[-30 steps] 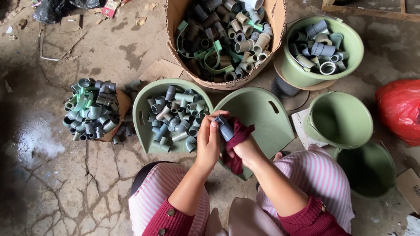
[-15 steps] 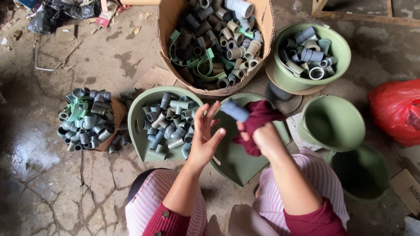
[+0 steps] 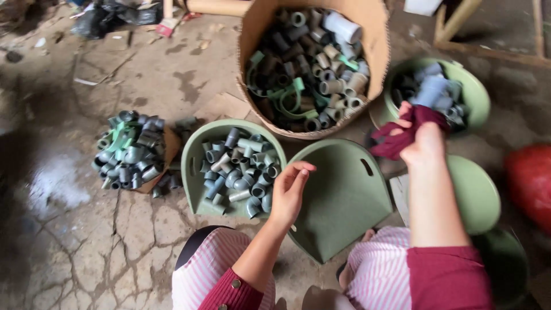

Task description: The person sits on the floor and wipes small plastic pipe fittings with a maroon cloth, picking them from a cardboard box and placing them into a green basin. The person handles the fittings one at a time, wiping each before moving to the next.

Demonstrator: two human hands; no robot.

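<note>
Reaching out to the right, the right hand (image 3: 426, 144) now grips a dark red rag (image 3: 402, 133) at the green bucket (image 3: 479, 95) of pipe fittings; its gray fitting (image 3: 429, 92) lies blurred there. Left hand (image 3: 290, 192) hovers open beside the green tray (image 3: 192, 166).

**Soft daylight, smeared right side**

Light was even and diffuse, with weak shadows. A pale sheen lay on the wet floor (image 3: 54, 183) at left. Motion blur smeared the right hand (image 3: 426, 143), its maroon cloth (image 3: 402, 135) and the right edge; corners darkened.

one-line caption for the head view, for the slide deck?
Right hand holds a maroon cloth over a green bucket of pipe fittings; left hand hovers by a full green tray.
</note>
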